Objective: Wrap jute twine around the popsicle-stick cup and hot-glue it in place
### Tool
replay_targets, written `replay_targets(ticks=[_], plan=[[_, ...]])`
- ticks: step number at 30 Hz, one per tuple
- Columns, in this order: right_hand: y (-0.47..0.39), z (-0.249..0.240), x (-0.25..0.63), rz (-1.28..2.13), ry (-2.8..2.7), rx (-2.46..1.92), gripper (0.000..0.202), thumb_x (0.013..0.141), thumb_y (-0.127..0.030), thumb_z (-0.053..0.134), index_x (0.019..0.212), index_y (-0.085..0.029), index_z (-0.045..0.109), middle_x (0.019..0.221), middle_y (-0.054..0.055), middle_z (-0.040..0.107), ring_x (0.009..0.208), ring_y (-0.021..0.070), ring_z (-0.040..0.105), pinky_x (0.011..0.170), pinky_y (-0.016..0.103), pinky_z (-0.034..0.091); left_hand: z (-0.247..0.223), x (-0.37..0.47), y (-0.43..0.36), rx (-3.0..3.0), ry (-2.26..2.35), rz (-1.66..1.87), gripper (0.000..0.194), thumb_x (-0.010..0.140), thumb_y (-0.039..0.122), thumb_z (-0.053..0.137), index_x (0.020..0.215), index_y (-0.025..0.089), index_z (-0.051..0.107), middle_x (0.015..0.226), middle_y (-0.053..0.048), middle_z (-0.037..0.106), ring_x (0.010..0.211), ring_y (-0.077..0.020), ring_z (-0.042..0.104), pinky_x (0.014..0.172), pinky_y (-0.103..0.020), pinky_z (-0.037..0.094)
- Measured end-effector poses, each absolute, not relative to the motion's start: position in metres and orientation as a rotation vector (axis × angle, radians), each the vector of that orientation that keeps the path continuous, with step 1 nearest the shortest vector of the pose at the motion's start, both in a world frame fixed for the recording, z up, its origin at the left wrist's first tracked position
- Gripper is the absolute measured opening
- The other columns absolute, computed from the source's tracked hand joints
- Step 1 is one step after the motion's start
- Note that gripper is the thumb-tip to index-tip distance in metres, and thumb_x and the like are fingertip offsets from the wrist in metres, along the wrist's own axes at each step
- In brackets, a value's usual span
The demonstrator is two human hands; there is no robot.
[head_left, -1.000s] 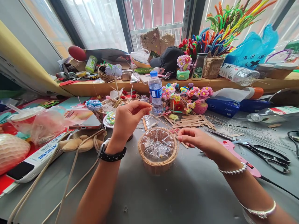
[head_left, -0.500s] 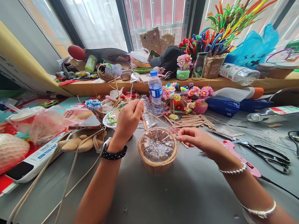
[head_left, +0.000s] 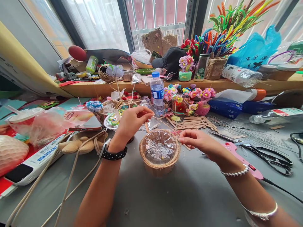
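Down on the grey table (head_left: 189, 195), right between my hands, a little twine-rimmed bowl (head_left: 163, 165) is sitting with ribbed clear plastic (head_left: 159, 146) showing inside. My right hand (head_left: 196, 140) is working at the right side of that rim, thumb and forefinger closed together, though I honestly can't tell if there's anything between them. My left hand (head_left: 132, 121) is hovering over past the bowl's far left edge, thumb and fingertips drawn together too, and again I can't make out if they're holding anything. I'm guessing I'm busy with the twine (head_left: 143, 156) around the rim, so the next move is probably calling for one hand steadying the edge without tipping the bowl.

As for containers: apart from that plastic, I'm not seeing anything obvious in the bowl. A blue-capped bottle (head_left: 157, 94) is standing behind it, can't say how full. Up on the wooden ledge (head_left: 94, 90), a woven pot (head_left: 216, 70) is holding a mad bunch of fuzzy stems (head_left: 221, 42), and a green pot (head_left: 185, 76) is carrying pink and purple flowers (head_left: 187, 62).
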State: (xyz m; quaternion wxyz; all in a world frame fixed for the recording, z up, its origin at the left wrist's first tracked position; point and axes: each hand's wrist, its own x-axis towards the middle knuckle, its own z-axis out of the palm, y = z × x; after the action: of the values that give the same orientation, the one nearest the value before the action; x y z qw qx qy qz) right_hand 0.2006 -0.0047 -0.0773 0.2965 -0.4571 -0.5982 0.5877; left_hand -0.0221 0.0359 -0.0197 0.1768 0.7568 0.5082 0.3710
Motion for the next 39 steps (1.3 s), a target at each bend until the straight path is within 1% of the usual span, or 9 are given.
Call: replay_targets(ticks=[4, 9, 18, 21, 24, 26, 29, 35, 39], plan=[[-0.0048, -0.0768, 0.2005, 1.559, -1.592, -1.215, 0.020, 0.071, -0.036, 0.058, 0.067, -0.017, 0.050, 0.058, -0.005, 0.042, 0.056, 0.0072, 0.035, 0.052, 0.021, 0.027, -0.0187, -0.0219, 0.0350, 2.143, 1.488, 1.002, 0.015, 0.072, 0.029, 0.057, 0.068, 0.015, 0.061, 0.056, 0.001, 0.060, 0.051, -0.0089, 0.053, 0.049, -0.019, 0.039], [-0.0048, -0.0761, 0.2003, 1.566, -1.581, -1.211, 0.020, 0.070, -0.036, 0.058, 0.067, -0.018, 0.050, 0.058, -0.005, 0.041, 0.055, 0.0072, 0.035, 0.052, 0.021, 0.027, -0.0180, -0.0214, 0.0357, 2.311, 1.600, 0.928, 0.024, 0.079, 0.032, 0.047, 0.063, 0.016, 0.055, 0.054, 0.002, 0.056, 0.050, -0.0092, 0.050, 0.051, -0.021, 0.036], [-0.0065, -0.0711, 0.1998, 1.522, -1.620, -1.187, 0.019, 0.069, -0.035, 0.057, 0.064, -0.018, 0.051, 0.060, -0.004, 0.042, 0.056, 0.0075, 0.036, 0.053, 0.021, 0.029, -0.0176, -0.0188, 0.0363, 2.421, 1.686, 0.876, 0.037, 0.083, 0.034, 0.035, 0.050, 0.017, 0.037, 0.047, 0.003, 0.038, 0.046, -0.0096, 0.034, 0.047, -0.023, 0.024], [-0.0071, -0.0689, 0.1996, 1.511, -1.620, -1.212, 0.020, 0.068, -0.035, 0.057, 0.065, -0.017, 0.051, 0.062, -0.004, 0.043, 0.058, 0.0077, 0.036, 0.054, 0.021, 0.029, -0.0179, -0.0195, 0.0358, 2.416, 1.727, 0.908, 0.041, 0.082, 0.038, 0.037, 0.047, 0.017, 0.032, 0.044, 0.004, 0.031, 0.043, -0.0092, 0.029, 0.045, -0.023, 0.021], [-0.0075, -0.0682, 0.1998, 1.515, -1.617, -1.219, 0.021, 0.068, -0.036, 0.057, 0.065, -0.017, 0.050, 0.062, -0.004, 0.043, 0.058, 0.0076, 0.036, 0.054, 0.021, 0.029, -0.0177, -0.0211, 0.0352, 2.431, 1.745, 0.946, 0.037, 0.078, 0.040, 0.045, 0.050, 0.017, 0.045, 0.049, 0.003, 0.044, 0.047, -0.0099, 0.038, 0.048, -0.023, 0.027], [-0.0074, -0.0687, 0.2000, 1.518, -1.617, -1.209, 0.021, 0.068, -0.036, 0.057, 0.066, -0.017, 0.050, 0.062, -0.004, 0.042, 0.058, 0.0075, 0.036, 0.053, 0.021, 0.028, -0.0171, -0.0219, 0.0348, 2.439, 1.732, 0.965, 0.024, 0.075, 0.036, 0.051, 0.061, 0.018, 0.057, 0.063, 0.000, 0.057, 0.057, -0.0119, 0.048, 0.055, -0.023, 0.033], [-0.0069, -0.0697, 0.2002, 1.524, -1.612, -1.198, 0.021, 0.068, -0.036, 0.057, 0.066, -0.016, 0.050, 0.062, -0.004, 0.043, 0.057, 0.0074, 0.036, 0.053, 0.021, 0.028, -0.0159, -0.0220, 0.0343, 2.395, 1.725, 0.983, 0.013, 0.074, 0.027, 0.054, 0.075, 0.020, 0.065, 0.077, -0.001, 0.065, 0.068, -0.0143, 0.057, 0.062, -0.023, 0.038], [-0.0059, -0.0704, 0.2007, 1.552, -1.602, -1.197, 0.024, 0.066, -0.039, 0.059, 0.066, -0.017, 0.050, 0.061, -0.004, 0.043, 0.057, 0.0076, 0.036, 0.053, 0.022, 0.028, -0.0158, -0.0197, 0.0321, 2.317, 1.759, 0.992, 0.016, 0.073, 0.034, 0.054, 0.068, 0.021, 0.063, 0.054, 0.002, 0.063, 0.052, -0.0135, 0.057, 0.052, -0.022, 0.038], [-0.0058, -0.0712, 0.2010, 1.538, -1.599, -1.194, 0.024, 0.066, -0.039, 0.059, 0.066, -0.017, 0.050, 0.062, -0.004, 0.043, 0.058, 0.0075, 0.036, 0.053, 0.021, 0.028, -0.0149, -0.0210, 0.0307, 2.399, 1.852, 1.114, 0.033, 0.075, 0.042, 0.050, 0.052, 0.018, 0.051, 0.045, 0.003, 0.052, 0.044, -0.0103, 0.044, 0.049, -0.022, 0.032]])
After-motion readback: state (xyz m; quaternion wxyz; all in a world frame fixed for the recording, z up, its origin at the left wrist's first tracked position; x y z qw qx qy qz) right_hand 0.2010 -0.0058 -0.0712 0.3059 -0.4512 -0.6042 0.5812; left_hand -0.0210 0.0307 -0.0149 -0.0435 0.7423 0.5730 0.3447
